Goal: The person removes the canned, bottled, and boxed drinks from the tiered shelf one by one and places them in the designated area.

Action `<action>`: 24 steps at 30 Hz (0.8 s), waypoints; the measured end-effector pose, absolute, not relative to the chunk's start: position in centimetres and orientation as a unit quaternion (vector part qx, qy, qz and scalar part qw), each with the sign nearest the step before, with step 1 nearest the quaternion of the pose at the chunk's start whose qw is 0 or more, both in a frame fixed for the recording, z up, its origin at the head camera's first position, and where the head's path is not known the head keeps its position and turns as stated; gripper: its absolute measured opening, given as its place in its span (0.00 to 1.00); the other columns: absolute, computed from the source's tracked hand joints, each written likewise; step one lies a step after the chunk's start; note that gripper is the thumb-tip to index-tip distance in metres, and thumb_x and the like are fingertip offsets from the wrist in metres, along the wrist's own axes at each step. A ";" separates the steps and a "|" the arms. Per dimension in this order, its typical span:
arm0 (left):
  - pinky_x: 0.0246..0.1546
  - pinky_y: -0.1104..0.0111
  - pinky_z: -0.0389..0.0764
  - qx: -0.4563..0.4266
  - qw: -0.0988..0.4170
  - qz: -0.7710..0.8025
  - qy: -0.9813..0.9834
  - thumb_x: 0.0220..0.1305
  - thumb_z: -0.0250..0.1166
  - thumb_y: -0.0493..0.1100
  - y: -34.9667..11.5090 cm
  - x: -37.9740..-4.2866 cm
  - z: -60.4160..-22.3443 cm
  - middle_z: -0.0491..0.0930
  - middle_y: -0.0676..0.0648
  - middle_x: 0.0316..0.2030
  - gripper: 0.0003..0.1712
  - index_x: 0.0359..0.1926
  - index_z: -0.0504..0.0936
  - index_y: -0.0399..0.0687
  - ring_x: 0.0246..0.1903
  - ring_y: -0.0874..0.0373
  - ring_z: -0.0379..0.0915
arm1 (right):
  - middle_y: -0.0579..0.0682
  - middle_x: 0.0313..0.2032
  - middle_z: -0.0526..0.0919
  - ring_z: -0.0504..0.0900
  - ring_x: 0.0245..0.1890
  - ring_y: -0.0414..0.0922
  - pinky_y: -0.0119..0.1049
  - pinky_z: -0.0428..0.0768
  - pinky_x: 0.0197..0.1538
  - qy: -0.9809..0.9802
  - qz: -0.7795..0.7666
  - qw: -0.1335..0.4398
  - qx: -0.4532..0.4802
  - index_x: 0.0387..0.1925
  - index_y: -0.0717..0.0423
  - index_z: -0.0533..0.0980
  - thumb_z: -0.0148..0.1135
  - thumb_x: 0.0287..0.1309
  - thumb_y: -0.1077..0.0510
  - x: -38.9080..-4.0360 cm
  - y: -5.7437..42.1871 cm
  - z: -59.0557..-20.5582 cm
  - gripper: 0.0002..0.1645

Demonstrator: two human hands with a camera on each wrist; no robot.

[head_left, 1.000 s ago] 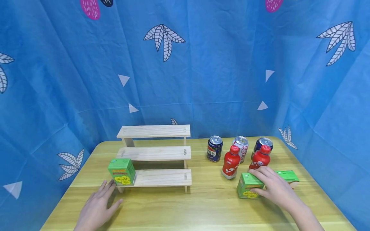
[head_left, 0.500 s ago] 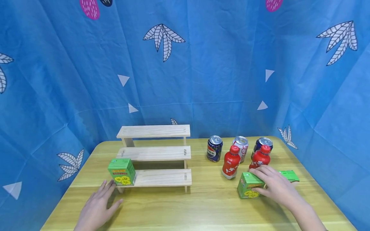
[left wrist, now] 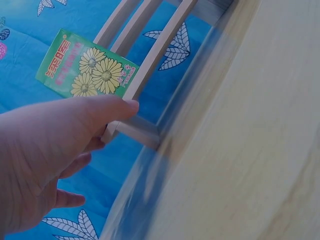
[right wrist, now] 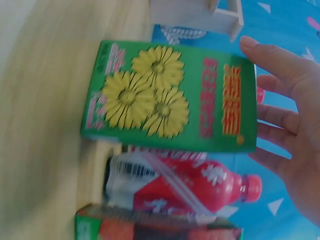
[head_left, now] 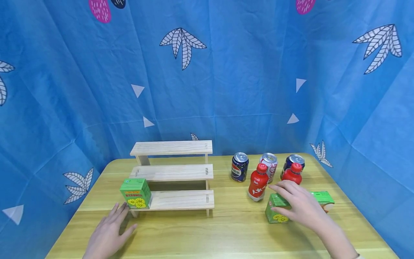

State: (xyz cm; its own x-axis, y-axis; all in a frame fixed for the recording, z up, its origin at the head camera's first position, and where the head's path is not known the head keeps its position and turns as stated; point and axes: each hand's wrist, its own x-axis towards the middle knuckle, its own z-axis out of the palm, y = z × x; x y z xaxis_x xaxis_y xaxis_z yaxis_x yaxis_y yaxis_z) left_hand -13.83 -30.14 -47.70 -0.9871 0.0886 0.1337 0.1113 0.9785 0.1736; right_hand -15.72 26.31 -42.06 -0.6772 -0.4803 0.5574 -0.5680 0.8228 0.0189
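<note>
A green drink carton with yellow flowers (head_left: 136, 193) stands upright on the left end of the lowest step of a wooden tiered shelf (head_left: 181, 199). My left hand (head_left: 108, 232) lies just in front, fingers spread and fingertips by the shelf's left leg; contact is unclear. A second flowered green carton (right wrist: 160, 97) stands upright on the table at the right. Over its top my right hand (head_left: 300, 205) hovers with loosely extended fingers, the thumb in front. Part of this carton is covered by the hand in the head view.
Behind the right hand stand two red bottles (head_left: 258, 182) and several cans, including a dark blue Pepsi can (head_left: 239, 167). Another green carton (head_left: 323, 200) is right of the hand. A blue patterned cloth (head_left: 207, 72) hangs behind the wooden table (head_left: 226, 233).
My right hand has shifted slightly left and its fingers have loosened from the carton's top. The carton has moved hardly at all. My left hand has stayed still.
</note>
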 end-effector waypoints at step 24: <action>0.61 0.32 0.63 -0.050 0.065 -0.094 -0.992 0.60 0.65 0.62 -30.1 -13.8 -47.8 0.63 0.32 0.69 0.44 0.65 0.70 0.34 0.69 0.32 0.56 | 0.47 0.51 0.81 0.79 0.54 0.45 0.44 0.82 0.54 -0.845 0.101 0.306 0.427 0.57 0.47 0.76 0.74 0.44 0.38 -18.0 16.2 -41.7 0.38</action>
State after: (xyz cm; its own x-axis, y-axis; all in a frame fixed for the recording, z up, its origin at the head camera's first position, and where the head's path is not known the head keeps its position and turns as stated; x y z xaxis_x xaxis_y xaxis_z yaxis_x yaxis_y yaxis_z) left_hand -13.83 -30.13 -47.80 -0.9865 0.0878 0.1385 0.1122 0.9773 0.1799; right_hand -18.00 16.24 -41.67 -0.4481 -0.6593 0.6037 -0.7829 0.6155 0.0910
